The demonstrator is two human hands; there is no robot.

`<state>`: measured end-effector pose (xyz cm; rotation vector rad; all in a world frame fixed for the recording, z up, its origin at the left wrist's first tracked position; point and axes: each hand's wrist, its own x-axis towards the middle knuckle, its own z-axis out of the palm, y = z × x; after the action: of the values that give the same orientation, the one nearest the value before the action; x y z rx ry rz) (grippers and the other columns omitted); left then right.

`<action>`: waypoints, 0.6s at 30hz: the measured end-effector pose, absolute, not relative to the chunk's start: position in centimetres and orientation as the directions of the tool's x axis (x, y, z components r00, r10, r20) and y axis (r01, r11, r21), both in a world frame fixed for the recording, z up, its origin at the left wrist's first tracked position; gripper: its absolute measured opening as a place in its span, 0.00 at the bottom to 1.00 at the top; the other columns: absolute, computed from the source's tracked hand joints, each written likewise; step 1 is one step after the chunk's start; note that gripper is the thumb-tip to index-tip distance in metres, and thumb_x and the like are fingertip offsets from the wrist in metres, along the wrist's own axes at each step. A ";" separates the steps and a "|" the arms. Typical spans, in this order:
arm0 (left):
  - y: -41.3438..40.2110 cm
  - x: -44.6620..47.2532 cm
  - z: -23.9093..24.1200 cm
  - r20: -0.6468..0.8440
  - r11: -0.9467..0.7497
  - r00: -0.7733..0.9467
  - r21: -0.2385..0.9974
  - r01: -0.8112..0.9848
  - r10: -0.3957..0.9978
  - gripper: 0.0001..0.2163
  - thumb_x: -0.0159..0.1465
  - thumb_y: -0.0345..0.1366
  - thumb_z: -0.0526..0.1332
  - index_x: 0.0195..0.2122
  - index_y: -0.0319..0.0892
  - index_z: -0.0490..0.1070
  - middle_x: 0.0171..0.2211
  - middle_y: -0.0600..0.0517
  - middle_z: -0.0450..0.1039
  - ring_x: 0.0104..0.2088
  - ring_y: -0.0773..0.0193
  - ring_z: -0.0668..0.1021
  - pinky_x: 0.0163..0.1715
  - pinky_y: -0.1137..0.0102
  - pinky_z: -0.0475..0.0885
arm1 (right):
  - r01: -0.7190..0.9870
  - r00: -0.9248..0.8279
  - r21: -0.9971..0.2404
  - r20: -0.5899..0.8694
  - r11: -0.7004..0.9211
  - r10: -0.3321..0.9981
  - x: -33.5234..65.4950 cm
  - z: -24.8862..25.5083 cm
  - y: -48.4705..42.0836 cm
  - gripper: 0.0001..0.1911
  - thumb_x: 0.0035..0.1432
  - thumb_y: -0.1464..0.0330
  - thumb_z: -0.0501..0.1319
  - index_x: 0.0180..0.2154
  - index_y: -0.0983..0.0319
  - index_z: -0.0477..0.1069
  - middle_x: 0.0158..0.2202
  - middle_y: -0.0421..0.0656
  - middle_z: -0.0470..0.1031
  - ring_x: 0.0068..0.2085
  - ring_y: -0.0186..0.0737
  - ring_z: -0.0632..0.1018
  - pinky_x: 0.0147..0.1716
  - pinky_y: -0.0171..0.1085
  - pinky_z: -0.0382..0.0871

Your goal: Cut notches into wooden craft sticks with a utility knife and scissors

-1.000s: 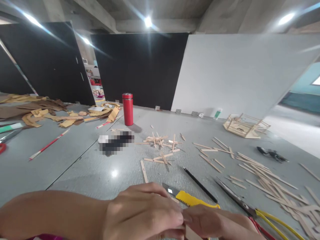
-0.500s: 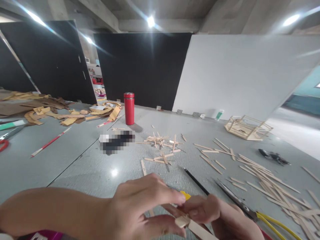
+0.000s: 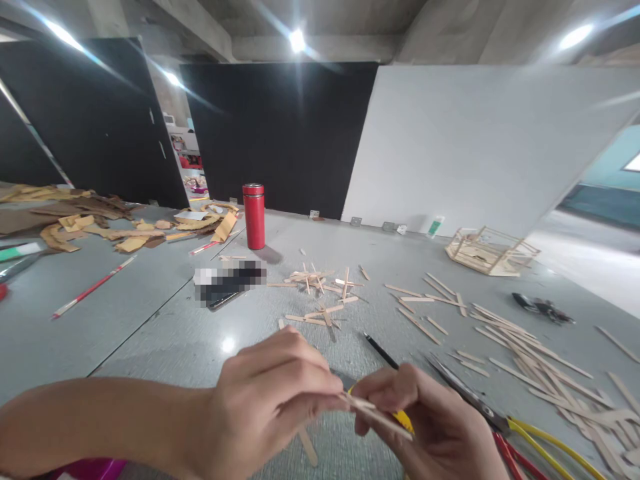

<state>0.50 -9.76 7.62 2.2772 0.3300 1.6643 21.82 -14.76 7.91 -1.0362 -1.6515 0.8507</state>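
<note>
while left hand [image 3: 280, 400] and right hand [image 3: 435, 420] both pinch small wooden sticks [image 3: 387, 424], yellow-handled tool [image 3: 489, 408] lies near right, red bottle [image 3: 254, 220] far, left of centre.

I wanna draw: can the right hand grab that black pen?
Probably yes: the black pen lies just beyond the right hand, its visible part uncovered, though that hand holds wooden sticks.
</note>
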 end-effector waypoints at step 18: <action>-0.1 -0.5 3.6 0.183 -0.654 0.671 0.507 0.562 0.718 0.08 0.73 0.36 0.63 0.49 0.38 0.76 0.48 0.45 0.79 0.50 0.55 0.80 0.53 0.54 0.75 | 0.358 -0.263 -0.923 -0.245 -0.142 0.933 26.2 7.8 -9.4 0.19 0.71 0.57 0.59 0.39 0.65 0.80 0.36 0.45 0.81 0.25 0.28 0.71 0.26 0.31 0.66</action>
<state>-0.47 -0.11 3.59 2.4756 1.0004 0.5203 26.17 -9.36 7.85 -1.4587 -1.6013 1.4162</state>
